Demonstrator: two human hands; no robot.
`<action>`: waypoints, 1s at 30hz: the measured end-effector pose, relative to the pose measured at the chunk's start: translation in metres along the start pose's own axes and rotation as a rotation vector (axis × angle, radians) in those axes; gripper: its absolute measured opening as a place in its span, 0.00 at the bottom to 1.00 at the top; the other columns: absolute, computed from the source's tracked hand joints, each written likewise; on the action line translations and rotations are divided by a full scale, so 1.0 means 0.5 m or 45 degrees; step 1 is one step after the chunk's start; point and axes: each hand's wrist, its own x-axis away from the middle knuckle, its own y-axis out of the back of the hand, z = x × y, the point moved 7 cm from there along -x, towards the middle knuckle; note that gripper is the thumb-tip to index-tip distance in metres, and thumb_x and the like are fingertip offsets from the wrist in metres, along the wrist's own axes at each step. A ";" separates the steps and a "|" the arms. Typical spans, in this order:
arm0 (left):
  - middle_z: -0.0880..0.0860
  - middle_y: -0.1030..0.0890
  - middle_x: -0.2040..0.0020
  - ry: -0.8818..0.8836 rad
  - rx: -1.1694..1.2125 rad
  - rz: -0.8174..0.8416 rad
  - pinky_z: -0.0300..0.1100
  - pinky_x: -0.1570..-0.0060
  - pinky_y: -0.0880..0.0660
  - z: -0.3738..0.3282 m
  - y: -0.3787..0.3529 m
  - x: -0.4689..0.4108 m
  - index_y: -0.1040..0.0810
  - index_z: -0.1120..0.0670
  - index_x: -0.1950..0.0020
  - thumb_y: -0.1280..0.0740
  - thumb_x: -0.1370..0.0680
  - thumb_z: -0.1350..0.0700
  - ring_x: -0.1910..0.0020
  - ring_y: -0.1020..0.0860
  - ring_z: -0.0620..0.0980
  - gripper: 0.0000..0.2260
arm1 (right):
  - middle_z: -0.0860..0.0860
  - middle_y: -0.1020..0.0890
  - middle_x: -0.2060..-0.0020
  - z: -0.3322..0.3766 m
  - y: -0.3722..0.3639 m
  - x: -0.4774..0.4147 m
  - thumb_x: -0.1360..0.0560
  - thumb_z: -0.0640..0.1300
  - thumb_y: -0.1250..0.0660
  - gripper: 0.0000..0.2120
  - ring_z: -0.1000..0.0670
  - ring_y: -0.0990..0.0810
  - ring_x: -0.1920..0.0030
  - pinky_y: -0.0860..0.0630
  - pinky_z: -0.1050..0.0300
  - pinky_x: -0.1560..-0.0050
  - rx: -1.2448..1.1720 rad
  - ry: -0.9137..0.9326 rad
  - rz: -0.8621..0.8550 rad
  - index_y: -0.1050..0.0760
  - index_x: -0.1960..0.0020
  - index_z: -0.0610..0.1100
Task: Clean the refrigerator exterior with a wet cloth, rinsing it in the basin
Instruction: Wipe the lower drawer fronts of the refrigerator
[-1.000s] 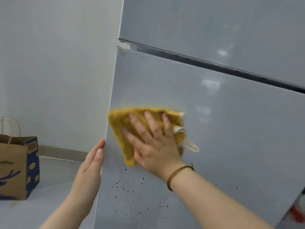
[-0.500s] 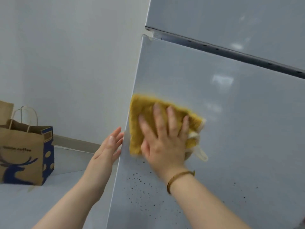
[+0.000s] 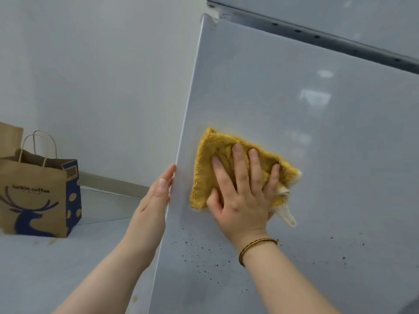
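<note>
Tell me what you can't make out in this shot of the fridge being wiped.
Head view:
Basin: outside the frame.
Door under the cloth: covered by cloth and right hand, so any specks there are hidden.
Left hand: most fingers hidden behind the door edge.
Paper bag: cut off by the left edge; contents hidden by its walls.
Cloth wetness: cannot tell.

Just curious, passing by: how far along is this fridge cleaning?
Done: the lower door above the yellow cloth looks spotless. In hand: the right hand presses the cloth flat on it while the left hand rests on its edge. Left: dark specks below the cloth.
</note>
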 end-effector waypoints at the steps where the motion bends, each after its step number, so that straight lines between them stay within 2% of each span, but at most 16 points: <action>1: 0.32 0.31 0.40 -0.004 -0.001 -0.005 0.38 0.32 0.41 0.000 -0.003 0.001 0.33 0.30 0.47 0.49 0.22 0.41 0.34 0.34 0.35 0.08 | 0.47 0.39 0.31 0.014 -0.006 0.022 0.28 0.49 0.42 0.22 0.45 0.47 0.27 0.51 0.37 0.31 -0.005 -0.039 0.020 0.35 0.34 0.53; 3: 0.33 0.31 0.41 -0.008 -0.027 0.006 0.36 0.35 0.41 0.002 -0.007 0.003 0.34 0.30 0.48 0.53 0.21 0.46 0.36 0.35 0.35 0.12 | 0.49 0.43 0.30 0.050 -0.021 0.089 0.24 0.49 0.47 0.19 0.47 0.53 0.25 0.53 0.38 0.30 -0.036 0.045 0.114 0.36 0.33 0.53; 5: 0.35 0.31 0.40 -0.002 -0.029 0.011 0.35 0.38 0.41 0.005 -0.002 0.004 0.35 0.31 0.47 0.52 0.21 0.45 0.37 0.34 0.36 0.10 | 0.50 0.44 0.29 0.085 -0.038 0.176 0.22 0.48 0.49 0.18 0.46 0.52 0.25 0.56 0.40 0.28 -0.042 0.333 0.270 0.37 0.33 0.53; 6: 0.36 0.31 0.39 0.008 -0.030 0.030 0.35 0.38 0.40 0.009 -0.001 0.005 0.35 0.31 0.46 0.49 0.23 0.41 0.37 0.34 0.36 0.08 | 0.50 0.43 0.29 0.099 -0.043 0.226 0.24 0.47 0.47 0.18 0.45 0.51 0.26 0.58 0.41 0.27 -0.029 0.518 0.355 0.37 0.34 0.52; 8: 0.36 0.31 0.38 0.019 -0.048 0.070 0.36 0.39 0.40 0.017 0.003 0.009 0.35 0.31 0.44 0.44 0.27 0.34 0.38 0.32 0.36 0.12 | 0.52 0.41 0.30 0.113 -0.046 0.300 0.29 0.49 0.40 0.24 0.45 0.50 0.29 0.61 0.43 0.27 0.014 0.855 0.488 0.38 0.34 0.50; 10: 0.37 0.31 0.37 0.038 -0.077 0.063 0.37 0.38 0.41 0.032 0.008 0.014 0.36 0.32 0.43 0.45 0.29 0.34 0.36 0.33 0.39 0.15 | 0.53 0.41 0.31 0.106 -0.046 0.316 0.33 0.50 0.37 0.28 0.45 0.47 0.29 0.61 0.45 0.27 0.036 1.000 0.523 0.40 0.35 0.49; 12: 0.37 0.32 0.38 0.025 -0.070 0.053 0.36 0.38 0.41 0.037 0.007 0.020 0.36 0.32 0.43 0.47 0.31 0.38 0.34 0.35 0.39 0.16 | 0.53 0.40 0.32 0.088 -0.038 0.278 0.34 0.49 0.35 0.28 0.46 0.43 0.30 0.60 0.46 0.26 -0.012 0.958 0.441 0.38 0.35 0.49; 13: 0.36 0.32 0.38 0.014 -0.061 0.049 0.35 0.38 0.41 0.038 0.005 0.021 0.36 0.32 0.44 0.46 0.30 0.38 0.33 0.36 0.39 0.14 | 0.52 0.38 0.32 0.072 -0.030 0.242 0.32 0.48 0.35 0.26 0.46 0.43 0.30 0.59 0.47 0.26 -0.057 0.851 0.361 0.36 0.36 0.49; 16: 0.33 0.32 0.39 -0.006 -0.067 0.020 0.33 0.39 0.40 0.046 0.003 0.023 0.36 0.30 0.45 0.43 0.26 0.40 0.33 0.36 0.37 0.11 | 0.50 0.34 0.34 0.001 -0.007 0.134 0.28 0.49 0.39 0.20 0.47 0.43 0.30 0.52 0.46 0.28 -0.102 0.332 0.127 0.33 0.36 0.52; 18: 0.34 0.34 0.37 -0.022 -0.083 -0.014 0.33 0.39 0.41 0.053 0.001 0.026 0.38 0.31 0.43 0.44 0.21 0.45 0.33 0.37 0.36 0.10 | 0.48 0.36 0.32 -0.019 0.000 0.110 0.27 0.49 0.41 0.21 0.47 0.46 0.27 0.51 0.44 0.29 -0.051 0.046 0.047 0.34 0.35 0.53; 20: 0.37 0.36 0.34 -0.053 -0.125 -0.031 0.33 0.38 0.44 0.060 -0.005 0.033 0.40 0.34 0.40 0.48 0.21 0.51 0.34 0.39 0.35 0.13 | 0.48 0.44 0.27 -0.001 -0.008 0.134 0.27 0.50 0.42 0.21 0.48 0.52 0.25 0.53 0.44 0.28 -0.036 -0.059 0.046 0.35 0.34 0.53; 22: 0.34 0.38 0.33 -0.100 -0.178 -0.037 0.29 0.37 0.44 0.074 -0.005 0.039 0.41 0.35 0.39 0.47 0.21 0.53 0.35 0.41 0.29 0.14 | 0.49 0.51 0.25 0.033 -0.025 0.191 0.25 0.50 0.46 0.19 0.48 0.54 0.25 0.54 0.44 0.27 -0.031 0.043 0.133 0.35 0.34 0.53; 25: 0.20 0.46 0.37 -0.248 -0.351 -0.016 0.16 0.42 0.47 0.093 -0.008 0.061 0.43 0.29 0.39 0.40 0.24 0.46 0.38 0.47 0.18 0.19 | 0.49 0.47 0.26 0.067 -0.043 0.309 0.22 0.47 0.50 0.18 0.46 0.53 0.25 0.55 0.45 0.26 -0.038 0.473 0.351 0.37 0.33 0.53; 27: 0.16 0.51 0.39 -0.315 -0.489 0.040 0.14 0.45 0.48 0.105 -0.020 0.076 0.42 0.22 0.40 0.42 0.29 0.43 0.36 0.51 0.19 0.22 | 0.51 0.42 0.29 0.065 -0.042 0.357 0.22 0.43 0.52 0.20 0.45 0.53 0.25 0.58 0.45 0.26 -0.010 0.755 0.430 0.38 0.32 0.51; 29: 0.17 0.54 0.37 -0.345 -0.615 0.134 0.16 0.43 0.48 0.121 -0.037 0.084 0.47 0.19 0.41 0.46 0.31 0.38 0.33 0.54 0.23 0.22 | 0.53 0.40 0.31 0.050 -0.038 0.354 0.23 0.40 0.50 0.20 0.44 0.51 0.26 0.58 0.46 0.26 -0.022 0.904 0.430 0.38 0.32 0.49; 30: 0.18 0.55 0.36 -0.367 -0.675 0.165 0.17 0.41 0.50 0.128 -0.047 0.086 0.49 0.19 0.41 0.48 0.32 0.38 0.32 0.55 0.25 0.22 | 0.53 0.38 0.31 0.038 -0.032 0.333 0.24 0.41 0.47 0.20 0.45 0.47 0.27 0.55 0.47 0.26 -0.062 0.924 0.402 0.37 0.32 0.49</action>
